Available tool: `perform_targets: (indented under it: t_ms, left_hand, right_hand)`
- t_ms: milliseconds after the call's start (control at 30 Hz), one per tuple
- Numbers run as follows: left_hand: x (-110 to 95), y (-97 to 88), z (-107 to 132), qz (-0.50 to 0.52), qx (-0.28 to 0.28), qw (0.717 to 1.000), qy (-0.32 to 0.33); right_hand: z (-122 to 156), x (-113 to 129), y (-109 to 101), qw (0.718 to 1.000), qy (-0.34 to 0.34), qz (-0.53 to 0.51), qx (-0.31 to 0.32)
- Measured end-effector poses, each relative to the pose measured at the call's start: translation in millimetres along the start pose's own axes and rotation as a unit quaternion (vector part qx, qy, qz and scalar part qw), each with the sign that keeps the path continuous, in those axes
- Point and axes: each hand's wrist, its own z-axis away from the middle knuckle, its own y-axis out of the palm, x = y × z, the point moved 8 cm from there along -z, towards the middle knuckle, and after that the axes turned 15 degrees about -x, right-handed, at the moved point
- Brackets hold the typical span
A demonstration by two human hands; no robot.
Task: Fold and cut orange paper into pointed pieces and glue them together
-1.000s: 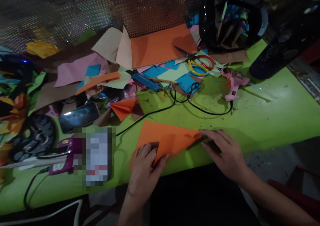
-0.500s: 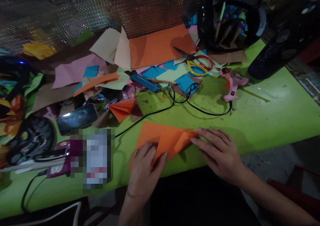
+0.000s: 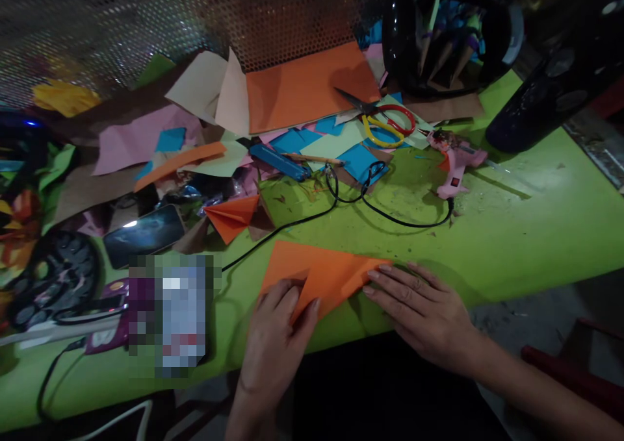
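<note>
A folded sheet of orange paper [image 3: 322, 272] lies on the green table near its front edge, one flap turned over the rest. My left hand [image 3: 277, 337] grips the paper's lower left part, the thumb on the flap and the fingers bent over the sheet. Flat on the right-hand tip of the paper rests my right hand [image 3: 424, 304], fingers stretched out along the folded edge. A smaller folded orange paper piece [image 3: 233, 215] sits further back to the left.
Behind are scissors [image 3: 385, 123], a blue cutter [image 3: 277, 160], a pencil [image 3: 314, 159] and paper scraps. A pink glue gun [image 3: 455, 168] trails a black cord across the green table [image 3: 536, 226]. A dark bottle [image 3: 521, 116] stands right; a phone [image 3: 143, 234] lies left.
My right hand has flattened and slid slightly left over the paper's tip. The bulging flap now lies flatter. My left hand keeps its hold.
</note>
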Motion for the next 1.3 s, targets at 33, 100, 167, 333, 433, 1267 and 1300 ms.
perform_targets:
  t_ms: [33, 100, 167, 333, 433, 1267, 1300]
  left_hand:
    - [0.6, -0.3, -0.1, -0.001, -0.001, 1.0, -0.004]
    - [2.1, -0.4, 0.1, -0.004, -0.001, 1.0, -0.01]
    - [3.3, -0.6, 0.4, -0.005, -0.003, 1.0, -0.013]
    - [4.9, 0.5, 0.4, 0.006, 0.006, 1.0, -0.013]
    - [6.7, 2.1, 0.5, 0.009, 0.021, 0.999, -0.024]
    - [2.2, 2.3, -5.2, -0.009, 0.013, 0.999, -0.041]
    - [2.0, 2.3, -4.8, -0.009, 0.011, 0.999, -0.04]
  right_hand:
    - [-0.1, 0.0, 0.2, 1.0, 0.001, -0.001, 0.002]
    - [-0.6, 0.0, 0.2, 1.0, 0.003, -0.002, 0.006]
    - [-1.5, 0.1, 0.5, 1.0, 0.005, -0.002, 0.014]
    - [-4.1, -0.6, -0.8, 1.0, 0.014, -0.006, 0.022]
    - [-5.1, -0.4, -2.9, 1.0, 0.013, -0.008, 0.011]
    - [-0.4, -2.9, 2.4, 0.999, 0.038, -0.005, 0.026]
    - [-0.7, -3.3, 2.3, 0.999, 0.04, -0.005, 0.026]
